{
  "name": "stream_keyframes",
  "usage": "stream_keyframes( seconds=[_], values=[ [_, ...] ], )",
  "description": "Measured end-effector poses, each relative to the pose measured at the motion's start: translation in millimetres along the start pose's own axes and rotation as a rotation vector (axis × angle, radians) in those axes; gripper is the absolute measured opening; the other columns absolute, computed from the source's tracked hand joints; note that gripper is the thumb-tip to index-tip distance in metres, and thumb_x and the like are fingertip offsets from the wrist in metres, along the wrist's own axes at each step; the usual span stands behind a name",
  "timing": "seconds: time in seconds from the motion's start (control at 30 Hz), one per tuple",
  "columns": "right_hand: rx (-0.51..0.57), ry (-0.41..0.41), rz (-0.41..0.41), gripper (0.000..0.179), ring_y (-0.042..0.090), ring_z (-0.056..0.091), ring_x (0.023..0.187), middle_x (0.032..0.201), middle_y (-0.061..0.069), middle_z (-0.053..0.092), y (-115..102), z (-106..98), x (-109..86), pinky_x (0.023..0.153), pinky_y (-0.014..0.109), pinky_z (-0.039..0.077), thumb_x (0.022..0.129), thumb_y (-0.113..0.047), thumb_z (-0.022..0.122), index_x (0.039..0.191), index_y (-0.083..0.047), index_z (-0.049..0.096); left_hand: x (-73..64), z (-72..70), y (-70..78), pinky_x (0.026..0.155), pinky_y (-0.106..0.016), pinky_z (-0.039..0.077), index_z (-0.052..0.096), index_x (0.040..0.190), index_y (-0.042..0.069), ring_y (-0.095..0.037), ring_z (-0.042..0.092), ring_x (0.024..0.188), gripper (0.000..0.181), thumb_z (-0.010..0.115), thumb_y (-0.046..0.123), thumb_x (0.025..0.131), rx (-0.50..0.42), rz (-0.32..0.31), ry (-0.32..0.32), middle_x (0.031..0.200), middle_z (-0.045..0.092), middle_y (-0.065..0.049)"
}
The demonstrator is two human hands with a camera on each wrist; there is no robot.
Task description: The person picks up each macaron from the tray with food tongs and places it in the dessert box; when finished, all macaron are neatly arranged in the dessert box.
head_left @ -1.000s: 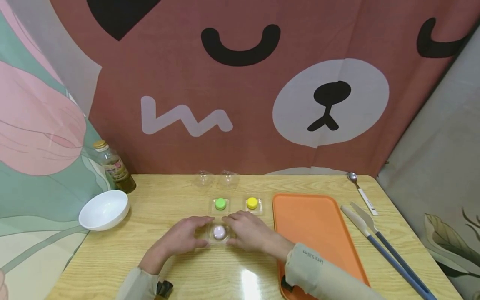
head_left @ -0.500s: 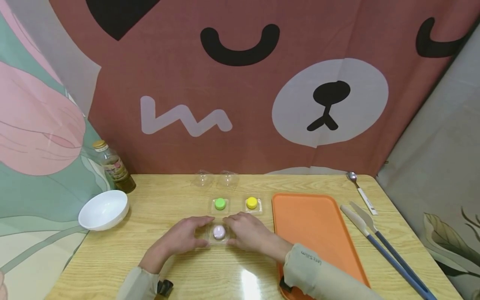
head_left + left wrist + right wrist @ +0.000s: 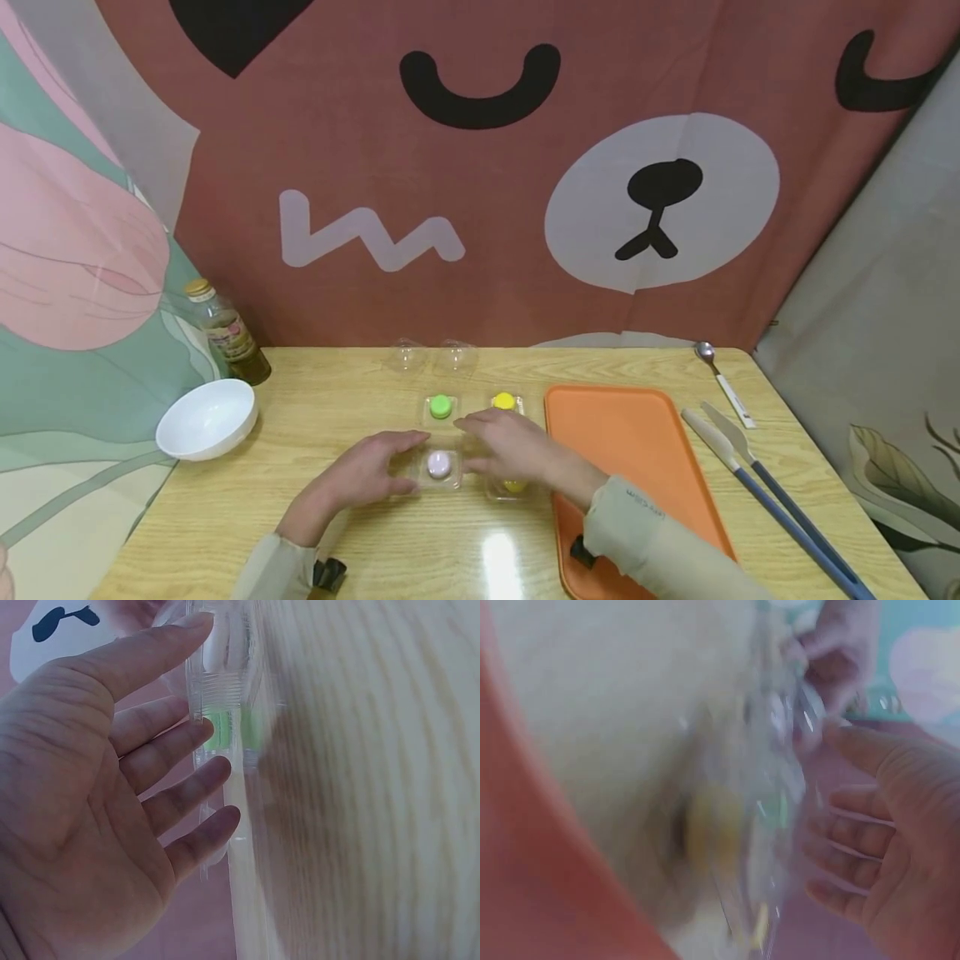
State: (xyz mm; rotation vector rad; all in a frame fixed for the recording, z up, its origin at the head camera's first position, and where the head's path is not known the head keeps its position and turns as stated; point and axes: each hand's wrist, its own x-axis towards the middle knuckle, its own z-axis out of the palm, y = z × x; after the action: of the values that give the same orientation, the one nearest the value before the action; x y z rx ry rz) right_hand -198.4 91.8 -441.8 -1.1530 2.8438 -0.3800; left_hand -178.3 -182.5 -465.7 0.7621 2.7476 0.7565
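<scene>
Treat clear box (image 3: 452, 482) between left hand (image 3: 369, 472) and right hand (image 3: 512, 451), both with fingers apart, as probably light and easily dented, best pinched at opposite edges.

1. Left hand (image 3: 371, 471): bare; thumb, four fingers and creased palm visible at left wrist camera.
2. Right hand (image 3: 510, 446): bare; partly blurred.
3. Left sleeve (image 3: 276, 571): long, pale grey-beige cloth, ending at wrist.
4. Right sleeve (image 3: 675, 550): matching colour, soft folds.
5. Lettering (image 3: 645, 503): small, dark, near right cuff; illegible.
6. Left black fitting (image 3: 328, 575): small, angular, beside cuff.
7. Right black fitting (image 3: 582, 552): similar, beside cuff.
</scene>
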Motion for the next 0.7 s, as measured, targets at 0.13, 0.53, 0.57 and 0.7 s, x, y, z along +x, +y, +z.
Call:
stream_keyframes(
  seconds=[0.13, 0.53, 0.57, 0.7],
  values=[
    [0.077, 0.058, 0.034, 0.060, 0.032, 0.057, 0.133, 0.144, 0.012, 0.060, 20.5, -16.6, -4.4, 0.112, 0.049, 0.048, 0.095, -0.041, 0.069, 0.145, -0.009, 0.056, -0.8, 0.0, -0.1, 0.114, -0.051, 0.044, 0.055, 0.146, 0.013, -0.031, 0.055, 0.136, 0.071, 0.083, 0.028, 0.083, -0.005, -0.001, 0.000, 0.147, 0.059, -0.008],
    [0.110, 0.098, 0.229, 0.077, 0.043, 0.044, 0.142, 0.153, 0.022, 0.048, 88.8, -18.5, -18.1, 0.117, 0.060, 0.038, 0.088, -0.041, 0.079, 0.150, -0.007, 0.048, -1.5, -1.6, 2.4, 0.115, -0.053, 0.044, 0.055, 0.146, 0.014, -0.032, 0.053, 0.138, 0.070, 0.082, 0.027, 0.084, -0.046, -0.007, -0.002, 0.148, 0.058, -0.009],
    [0.109, 0.086, 0.239, 0.078, 0.043, 0.044, 0.142, 0.154, 0.022, 0.047, 91.6, -17.3, -18.8, 0.117, 0.061, 0.037, 0.087, -0.041, 0.079, 0.151, -0.007, 0.048, -1.8, -3.1, 2.7, 0.115, -0.053, 0.044, 0.055, 0.147, 0.014, -0.032, 0.053, 0.138, 0.070, 0.082, 0.027, 0.084, -0.048, -0.003, 0.002, 0.148, 0.058, -0.009],
    [0.120, 0.062, 0.255, 0.081, 0.043, 0.043, 0.143, 0.154, 0.021, 0.047, 100.0, -13.0, -19.5, 0.118, 0.061, 0.036, 0.086, -0.041, 0.081, 0.151, -0.007, 0.048, -0.4, -9.9, 2.6, 0.115, -0.054, 0.043, 0.054, 0.147, 0.013, -0.034, 0.053, 0.138, 0.071, 0.082, 0.030, 0.085, -0.061, 0.011, 0.034, 0.149, 0.057, -0.009]
  ],
)
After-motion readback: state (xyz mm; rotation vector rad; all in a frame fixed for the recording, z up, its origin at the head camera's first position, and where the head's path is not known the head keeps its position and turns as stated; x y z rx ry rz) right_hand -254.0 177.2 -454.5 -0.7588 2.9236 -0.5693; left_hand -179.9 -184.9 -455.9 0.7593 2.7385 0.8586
